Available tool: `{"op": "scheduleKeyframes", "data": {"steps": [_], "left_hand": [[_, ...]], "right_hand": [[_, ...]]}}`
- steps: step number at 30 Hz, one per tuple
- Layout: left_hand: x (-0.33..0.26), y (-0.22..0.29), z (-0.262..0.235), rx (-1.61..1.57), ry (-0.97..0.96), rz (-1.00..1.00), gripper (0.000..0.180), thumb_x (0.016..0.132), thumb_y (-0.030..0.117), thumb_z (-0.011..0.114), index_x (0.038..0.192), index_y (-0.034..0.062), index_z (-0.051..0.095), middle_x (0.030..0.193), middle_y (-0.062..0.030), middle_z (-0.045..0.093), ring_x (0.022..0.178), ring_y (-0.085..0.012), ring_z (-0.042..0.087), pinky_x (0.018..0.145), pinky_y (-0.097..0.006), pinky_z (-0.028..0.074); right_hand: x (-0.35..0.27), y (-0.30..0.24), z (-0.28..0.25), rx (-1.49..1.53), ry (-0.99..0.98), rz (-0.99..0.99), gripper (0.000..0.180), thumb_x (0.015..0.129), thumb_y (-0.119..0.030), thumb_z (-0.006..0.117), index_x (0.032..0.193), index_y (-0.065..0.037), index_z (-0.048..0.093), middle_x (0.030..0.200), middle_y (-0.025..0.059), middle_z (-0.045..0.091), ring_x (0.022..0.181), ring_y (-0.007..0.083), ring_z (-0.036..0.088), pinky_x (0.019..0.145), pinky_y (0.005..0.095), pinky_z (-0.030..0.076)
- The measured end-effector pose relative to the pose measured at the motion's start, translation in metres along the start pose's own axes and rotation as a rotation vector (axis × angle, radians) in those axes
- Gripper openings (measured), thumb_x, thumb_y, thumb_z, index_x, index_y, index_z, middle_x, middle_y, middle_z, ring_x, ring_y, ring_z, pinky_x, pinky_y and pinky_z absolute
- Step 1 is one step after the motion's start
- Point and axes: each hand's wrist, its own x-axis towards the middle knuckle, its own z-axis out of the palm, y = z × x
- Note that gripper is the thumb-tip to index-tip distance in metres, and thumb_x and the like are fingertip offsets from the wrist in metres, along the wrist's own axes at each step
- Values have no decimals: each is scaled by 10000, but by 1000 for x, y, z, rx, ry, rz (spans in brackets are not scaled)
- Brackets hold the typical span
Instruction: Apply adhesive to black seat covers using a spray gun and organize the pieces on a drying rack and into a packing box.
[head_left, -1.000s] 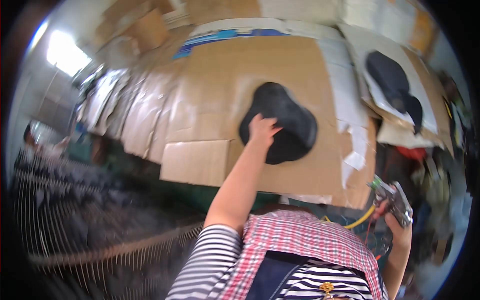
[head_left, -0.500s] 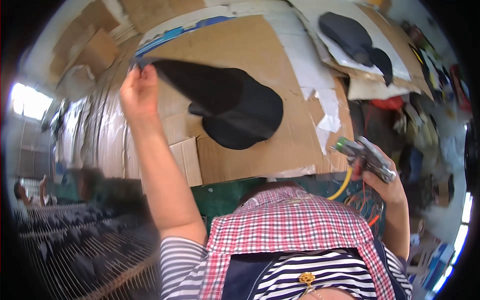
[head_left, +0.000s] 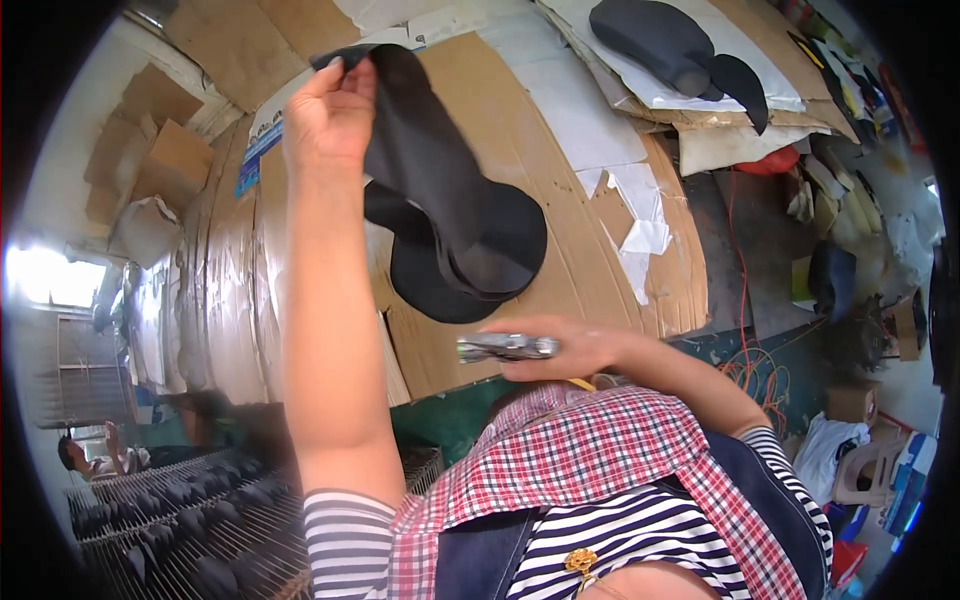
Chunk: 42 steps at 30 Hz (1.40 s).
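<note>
Black sheet [head_left: 412, 140] was partly lifted: left hand [head_left: 330, 115] had its grip pinched narrow on the far end, thumb and fingertips at the edge. From there it sloped down toward a rounded black part [head_left: 420, 285] resting on the cardboard-covered surface [head_left: 575, 240]. Couldn't tell if that was one folded piece or two.

Right hand [head_left: 580, 347] had its grip closed around a silver tool [head_left: 507, 346], over the surface's near edge, just ahead of the checked apron [head_left: 590, 440]. A bit of yellow hose [head_left: 581, 383] showed below; exact finger placement was partly hidden.

Torn white paper [head_left: 645, 215] lay right of the sheet. Upper right, another dark piece [head_left: 655, 50] sat on a white board. Lower left, a wire rack [head_left: 200, 510] carried many small dark pieces, with another person [head_left: 108, 465] beyond it. Orange cords [head_left: 757, 380] lay coiled at right, near a beige stool [head_left: 865, 470].
</note>
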Motion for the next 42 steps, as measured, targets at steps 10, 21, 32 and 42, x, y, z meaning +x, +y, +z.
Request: {"op": "scheduleKeyframes", "data": {"steps": [10,21,32,42], "left_hand": [[57,-70,-34,123,202,-58,151,812,-79,478,963,-89,482,943,-199,560,838,-297,573,749,-371,531],[86,131,-41,-357,-231,225,164,851,-54,366,980,-85,462,873,-169,532,801,-257,544,696,-348,484],[-142,259,-184,40,604,872,318,881,56,408,1125,-139,465,1113,-248,520,1052,-355,496,929,-444,413],[-268,318,-268,527,866,753,203,906,88,438,964,-40,585,858,-118,611,730,-175,556,761,-295,468]], "right_hand": [[158,133,-70,638,83,258,326,859,-170,588,1152,-38,534,828,73,608,690,141,597,711,297,519],[166,200,-120,1280,-52,399,285,911,-226,518,1080,1,549,880,127,610,803,243,615,813,399,520],[89,77,-91,547,80,299,374,884,-208,581,1204,-49,474,884,52,582,798,130,583,741,287,495],[-56,-78,-41,220,475,370,526,828,-112,640,1303,-32,426,981,51,567,883,113,531,777,268,466]]}}
